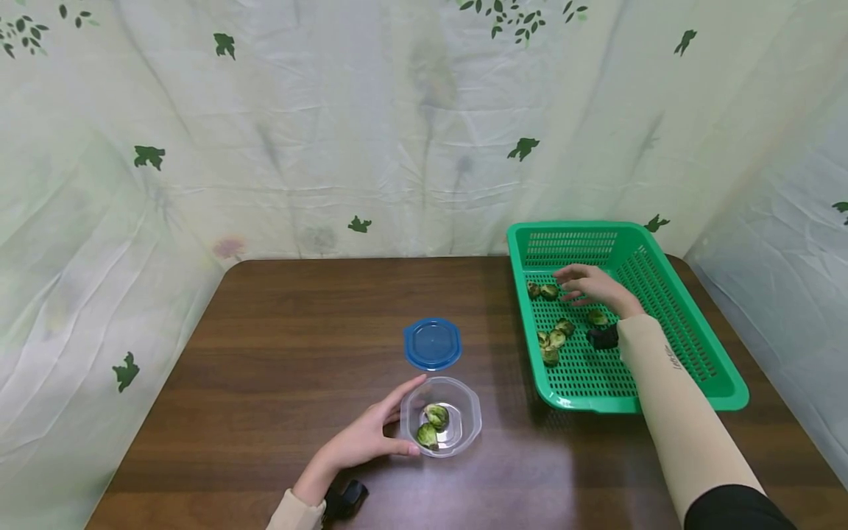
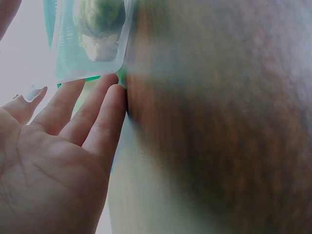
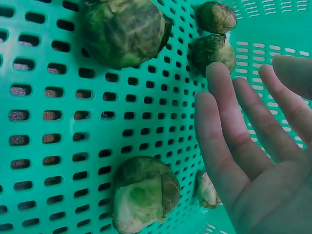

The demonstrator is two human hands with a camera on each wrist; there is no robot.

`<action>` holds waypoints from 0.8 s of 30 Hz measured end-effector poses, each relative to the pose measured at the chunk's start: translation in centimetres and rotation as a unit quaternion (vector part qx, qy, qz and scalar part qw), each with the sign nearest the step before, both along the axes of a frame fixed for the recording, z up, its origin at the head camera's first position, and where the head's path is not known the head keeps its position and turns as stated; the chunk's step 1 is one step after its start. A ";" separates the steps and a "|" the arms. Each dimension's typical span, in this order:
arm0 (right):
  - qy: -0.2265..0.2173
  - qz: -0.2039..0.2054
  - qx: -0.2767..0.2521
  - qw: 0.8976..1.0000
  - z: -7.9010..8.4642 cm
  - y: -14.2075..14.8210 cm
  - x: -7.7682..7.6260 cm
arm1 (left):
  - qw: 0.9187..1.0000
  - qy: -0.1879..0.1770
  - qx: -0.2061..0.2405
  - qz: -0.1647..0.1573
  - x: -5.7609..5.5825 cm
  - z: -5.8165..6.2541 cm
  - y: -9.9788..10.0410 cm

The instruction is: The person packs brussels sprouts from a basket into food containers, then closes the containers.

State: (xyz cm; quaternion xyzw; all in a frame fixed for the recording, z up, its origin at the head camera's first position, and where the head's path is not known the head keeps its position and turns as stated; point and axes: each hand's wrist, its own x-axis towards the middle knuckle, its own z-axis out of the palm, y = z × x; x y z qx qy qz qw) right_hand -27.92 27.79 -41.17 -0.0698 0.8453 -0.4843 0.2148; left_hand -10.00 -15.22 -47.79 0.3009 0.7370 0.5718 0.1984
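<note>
My left hand [image 1: 363, 437] holds a clear plastic container [image 1: 474, 412] by its left side, thumb in front and fingers behind. Two Brussels sprouts [image 1: 436, 416] lie inside the container. In the left wrist view the fingers [image 2: 100, 114] reach against its wall, with a sprout [image 2: 100, 17] showing through. Inside the green basket [image 1: 695, 353], my right hand [image 1: 592, 285] hovers with loosely extended fingers, close to two sprouts [image 1: 548, 292] at the far left. The right wrist view shows nothing between those fingers [image 3: 212, 139]; several sprouts [image 3: 124, 34] lie around on the perforated floor.
A blue lid [image 1: 433, 344] lies on the brown table [image 1: 298, 353] just behind the container. The basket stands at the table's right, its raised rim between the two hands. A patterned cloth [image 1: 397, 132] hangs along the back and sides.
</note>
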 end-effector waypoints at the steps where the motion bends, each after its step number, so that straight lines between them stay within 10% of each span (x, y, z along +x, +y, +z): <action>1: -0.003 -0.001 -0.001 1.000 0.0 -0.1 -0.1 | 1.000 0.000 0.000 0.000 0.0 0.0 0.0; 24: -0.043 0.054 0.007 0.998 -0.2 -1.7 -0.3 | 1.000 -0.006 -0.002 0.001 0.0 -0.1 0.1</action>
